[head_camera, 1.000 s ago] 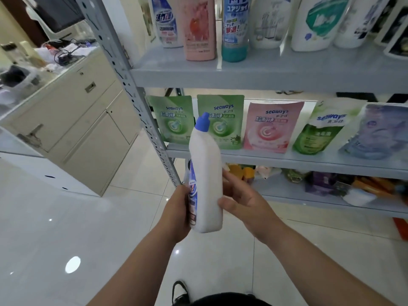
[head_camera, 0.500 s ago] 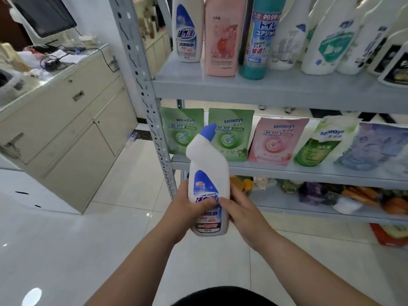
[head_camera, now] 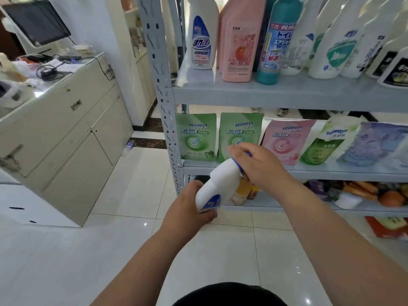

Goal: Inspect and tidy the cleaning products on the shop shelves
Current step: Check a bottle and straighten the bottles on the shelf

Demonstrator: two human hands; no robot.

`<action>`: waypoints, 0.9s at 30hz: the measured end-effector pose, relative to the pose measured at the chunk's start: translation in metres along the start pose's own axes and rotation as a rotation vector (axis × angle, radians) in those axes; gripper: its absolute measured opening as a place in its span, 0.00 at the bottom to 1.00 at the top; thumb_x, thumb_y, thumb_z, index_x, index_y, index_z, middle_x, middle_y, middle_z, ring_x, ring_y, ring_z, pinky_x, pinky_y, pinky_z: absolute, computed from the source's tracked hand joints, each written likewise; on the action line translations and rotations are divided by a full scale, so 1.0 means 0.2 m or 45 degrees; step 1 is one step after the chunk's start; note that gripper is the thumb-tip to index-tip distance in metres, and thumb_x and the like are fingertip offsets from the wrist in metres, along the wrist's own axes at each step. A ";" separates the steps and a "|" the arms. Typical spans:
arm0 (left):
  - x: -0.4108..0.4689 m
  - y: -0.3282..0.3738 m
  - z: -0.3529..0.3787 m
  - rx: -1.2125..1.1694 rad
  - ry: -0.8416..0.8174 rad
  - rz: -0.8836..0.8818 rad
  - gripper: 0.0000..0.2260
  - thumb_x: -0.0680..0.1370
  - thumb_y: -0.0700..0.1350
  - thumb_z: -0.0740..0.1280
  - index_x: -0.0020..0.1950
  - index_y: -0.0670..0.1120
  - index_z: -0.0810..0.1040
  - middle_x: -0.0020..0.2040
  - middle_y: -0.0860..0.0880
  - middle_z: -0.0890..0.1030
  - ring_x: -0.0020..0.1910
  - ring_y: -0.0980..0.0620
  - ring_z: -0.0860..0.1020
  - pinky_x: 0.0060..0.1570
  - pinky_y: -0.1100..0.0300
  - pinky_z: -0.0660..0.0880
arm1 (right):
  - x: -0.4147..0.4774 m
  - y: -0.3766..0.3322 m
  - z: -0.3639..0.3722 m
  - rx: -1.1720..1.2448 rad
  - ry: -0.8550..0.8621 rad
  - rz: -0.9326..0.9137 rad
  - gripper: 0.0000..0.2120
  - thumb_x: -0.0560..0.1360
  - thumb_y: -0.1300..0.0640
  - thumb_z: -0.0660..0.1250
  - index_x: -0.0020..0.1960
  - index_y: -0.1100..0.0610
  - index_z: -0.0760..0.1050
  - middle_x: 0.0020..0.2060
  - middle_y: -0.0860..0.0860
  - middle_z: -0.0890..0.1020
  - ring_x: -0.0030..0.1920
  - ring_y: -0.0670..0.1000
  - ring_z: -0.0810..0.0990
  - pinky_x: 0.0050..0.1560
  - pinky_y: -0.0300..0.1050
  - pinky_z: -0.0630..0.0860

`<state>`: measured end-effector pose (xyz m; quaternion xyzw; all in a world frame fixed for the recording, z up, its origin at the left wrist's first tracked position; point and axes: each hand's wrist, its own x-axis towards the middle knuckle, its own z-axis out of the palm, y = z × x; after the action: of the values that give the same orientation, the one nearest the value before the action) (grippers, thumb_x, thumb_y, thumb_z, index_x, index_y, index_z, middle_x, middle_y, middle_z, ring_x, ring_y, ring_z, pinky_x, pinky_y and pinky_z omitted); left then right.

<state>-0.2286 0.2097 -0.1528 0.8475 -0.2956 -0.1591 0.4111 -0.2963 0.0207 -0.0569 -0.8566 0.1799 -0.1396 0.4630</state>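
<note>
A white toilet-cleaner bottle [head_camera: 218, 186] with a blue cap is held in front of the grey shelf rack, tilted so its neck points up and to the right. My left hand [head_camera: 189, 208] grips its lower body. My right hand [head_camera: 258, 164] is closed over the blue cap at the top. On the upper shelf [head_camera: 242, 91] stand an identical white bottle [head_camera: 202, 36], a pink bottle [head_camera: 239, 40], a teal bottle [head_camera: 278, 40] and several white bottles. Green pouches [head_camera: 196, 138] and a pink pouch [head_camera: 284, 140] stand on the middle shelf [head_camera: 309, 171].
The rack's perforated grey upright [head_camera: 162, 85] is just left of my hands. A cream counter with drawers [head_camera: 66, 133] and a monitor [head_camera: 37, 21] stands on the left. The bottom shelf [head_camera: 265, 204] holds mixed packets. White floor tiles [head_camera: 88, 250] lie below.
The bottle has tipped from upright to leaning right. My right hand has moved from the bottle's body up onto the cap. The left hand has kept its grip lower down.
</note>
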 end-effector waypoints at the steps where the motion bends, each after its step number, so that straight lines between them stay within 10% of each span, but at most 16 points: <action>1: 0.00 -0.01 -0.03 -0.020 -0.022 -0.007 0.28 0.68 0.50 0.80 0.59 0.63 0.66 0.51 0.61 0.77 0.46 0.62 0.77 0.37 0.63 0.77 | 0.01 -0.03 0.01 -0.080 -0.003 -0.039 0.21 0.82 0.43 0.61 0.36 0.53 0.69 0.24 0.44 0.70 0.25 0.45 0.68 0.31 0.43 0.68; 6: -0.03 -0.05 -0.21 -0.112 -0.176 0.007 0.33 0.67 0.51 0.82 0.63 0.64 0.66 0.52 0.64 0.78 0.51 0.61 0.79 0.41 0.70 0.77 | 0.06 -0.18 0.09 -0.172 -0.021 -0.373 0.19 0.81 0.48 0.59 0.33 0.54 0.65 0.28 0.47 0.66 0.29 0.45 0.65 0.31 0.39 0.61; 11: -0.03 -0.12 -0.33 -0.363 -0.305 0.002 0.35 0.63 0.55 0.82 0.67 0.60 0.73 0.57 0.56 0.84 0.56 0.50 0.83 0.54 0.48 0.83 | 0.07 -0.24 0.20 -0.120 0.138 -0.680 0.16 0.79 0.47 0.54 0.36 0.53 0.68 0.28 0.47 0.69 0.31 0.43 0.68 0.32 0.32 0.61; 20: 0.03 -0.10 -0.37 -0.621 -0.124 -0.051 0.25 0.68 0.56 0.79 0.61 0.56 0.75 0.54 0.52 0.85 0.52 0.50 0.85 0.54 0.46 0.82 | 0.09 -0.09 0.27 0.157 -0.238 -0.146 0.18 0.71 0.32 0.65 0.59 0.31 0.68 0.50 0.45 0.78 0.49 0.45 0.79 0.44 0.37 0.77; 27: 0.31 0.17 -0.40 -0.696 0.053 0.119 0.15 0.80 0.50 0.69 0.61 0.62 0.67 0.58 0.53 0.82 0.53 0.56 0.84 0.47 0.58 0.83 | 0.19 -0.07 0.15 0.427 -0.205 0.001 0.23 0.79 0.52 0.71 0.66 0.31 0.67 0.57 0.48 0.82 0.54 0.46 0.85 0.50 0.52 0.85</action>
<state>-0.1522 0.2025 -0.0786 0.6936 -0.2719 -0.1964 0.6375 -0.2477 0.0330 -0.0572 -0.7759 0.1167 -0.0983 0.6121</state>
